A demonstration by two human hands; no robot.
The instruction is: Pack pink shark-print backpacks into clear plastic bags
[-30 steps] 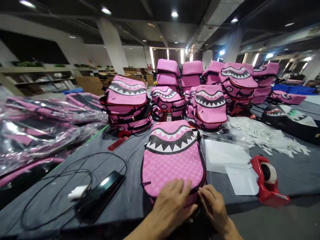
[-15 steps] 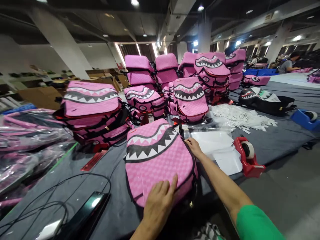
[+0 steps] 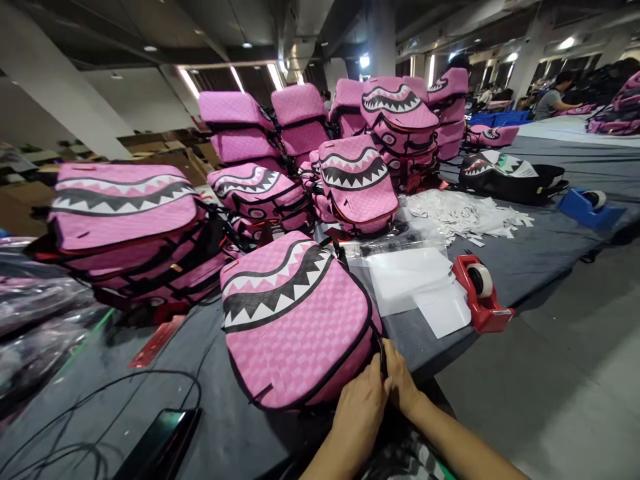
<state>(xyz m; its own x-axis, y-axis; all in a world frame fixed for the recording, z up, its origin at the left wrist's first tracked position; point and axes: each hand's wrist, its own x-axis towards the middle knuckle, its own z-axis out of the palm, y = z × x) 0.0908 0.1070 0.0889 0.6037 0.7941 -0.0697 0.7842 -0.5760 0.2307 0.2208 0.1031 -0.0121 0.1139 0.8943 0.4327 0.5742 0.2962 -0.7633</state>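
Observation:
A pink checked backpack (image 3: 310, 333) with a black-and-white shark-tooth mouth print lies face up on the grey cloth-covered table. My right hand (image 3: 400, 381) is closed on a black strap (image 3: 383, 353) at the backpack's lower right side. Right beside it, my left hand (image 3: 361, 407) is closed at the same edge, its fingers bent in against the side. What the left fingertips hold is hidden behind the hand.
Stacked pink backpacks (image 3: 125, 220) stand left and behind. White sheets (image 3: 410, 280) and a red tape dispenser (image 3: 483, 293) lie to the right, near the table edge. A black backpack (image 3: 510, 177) and a blue tape dispenser (image 3: 590, 210) sit farther off. A phone (image 3: 160, 443) and cables lie front left.
My left hand has left the backpack's front panel for its lower right side. My right hand has come down from the upper right edge to meet it. The view has shifted right.

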